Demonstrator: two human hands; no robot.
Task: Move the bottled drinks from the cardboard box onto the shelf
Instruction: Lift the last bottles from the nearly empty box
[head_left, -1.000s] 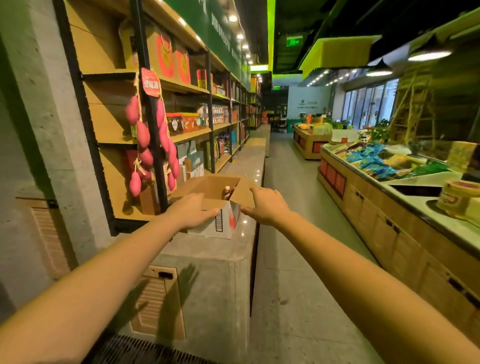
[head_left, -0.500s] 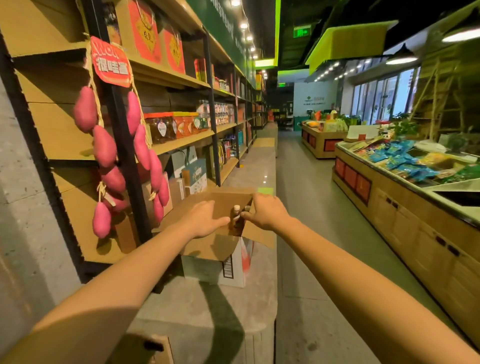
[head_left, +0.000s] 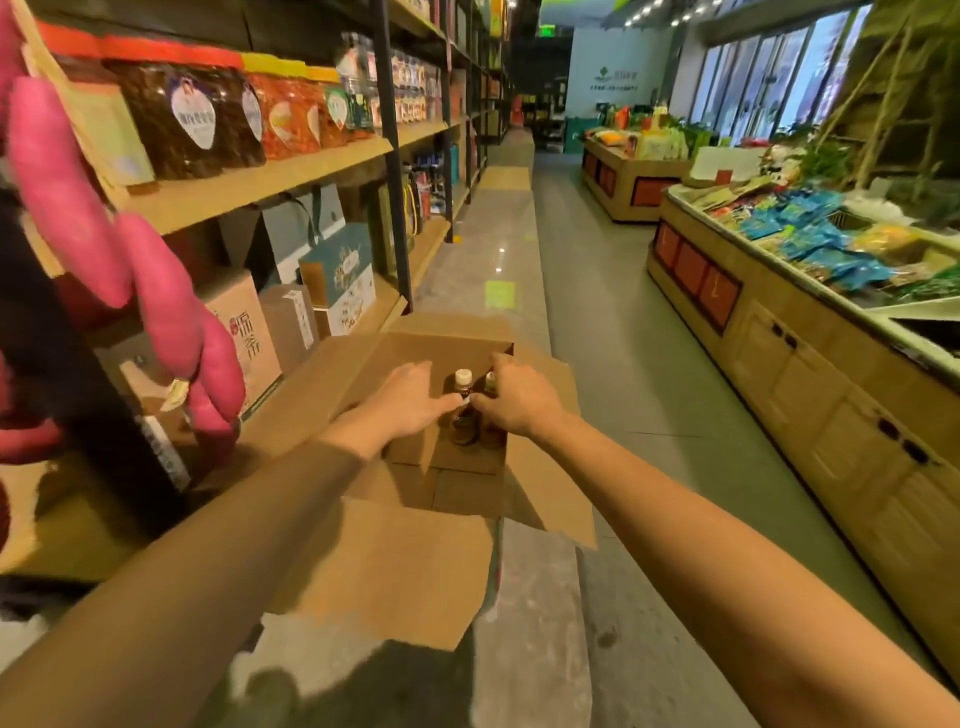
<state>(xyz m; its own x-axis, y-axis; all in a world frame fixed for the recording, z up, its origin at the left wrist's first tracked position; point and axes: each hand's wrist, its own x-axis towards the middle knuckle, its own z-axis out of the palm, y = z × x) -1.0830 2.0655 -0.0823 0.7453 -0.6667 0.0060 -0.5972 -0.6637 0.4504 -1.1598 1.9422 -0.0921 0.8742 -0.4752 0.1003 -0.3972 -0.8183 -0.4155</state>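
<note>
In the cardboard box (head_left: 441, 345) at frame centre, the left hand (head_left: 410, 400) pinches the white-capped bottle (head_left: 463, 378) by its neck; the right hand (head_left: 519, 402) grasps the neighbouring bottle (head_left: 490, 383).

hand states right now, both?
Left hand: touching the white-capped bottle, grip cannot be told.
Right hand: curled round the second bottle.

The cardboard box (head_left: 441, 345) is looking plain brown; the bottle (head_left: 464, 428) is showing a white cap (head_left: 463, 375) and dark brown drink.
</note>
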